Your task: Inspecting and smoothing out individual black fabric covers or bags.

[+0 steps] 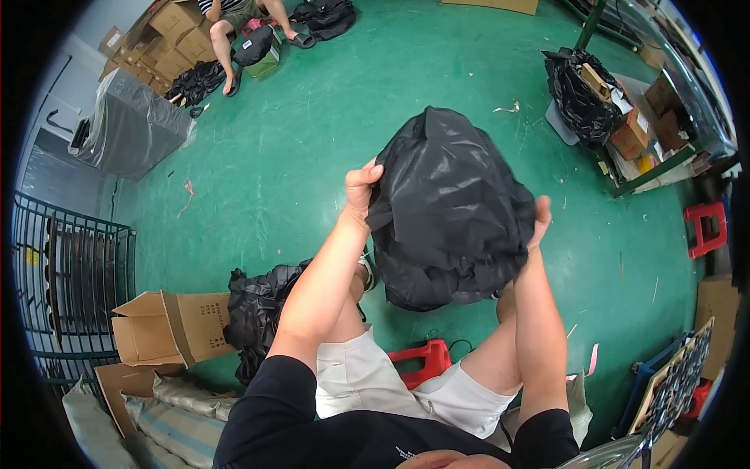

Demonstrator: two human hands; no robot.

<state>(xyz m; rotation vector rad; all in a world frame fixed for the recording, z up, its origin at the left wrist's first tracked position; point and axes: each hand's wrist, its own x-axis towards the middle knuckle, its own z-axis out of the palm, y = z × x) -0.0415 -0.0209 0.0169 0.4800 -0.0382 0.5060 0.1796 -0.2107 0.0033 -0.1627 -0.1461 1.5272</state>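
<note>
A large piece of black fabric (449,207), creased and rounded like a cover or bag, is held up in front of my knees. My left hand (362,186) grips its left edge, thumb on top and the other fingers hidden under the cloth. At its right edge is my right hand (541,221), thumb showing and the rest of the fingers behind the fabric. What the fabric has inside, if anything, cannot be seen. Below it, between my legs, a red stool (427,363) shows in part.
Crumpled black material (262,309) lies by my left leg, beside an open cardboard box (183,324). Sacks (176,422) lie at lower left. A metal rack (74,273) stands left. On the right is a cluttered shelf (652,141). Another person (234,23) sits at the far left.
</note>
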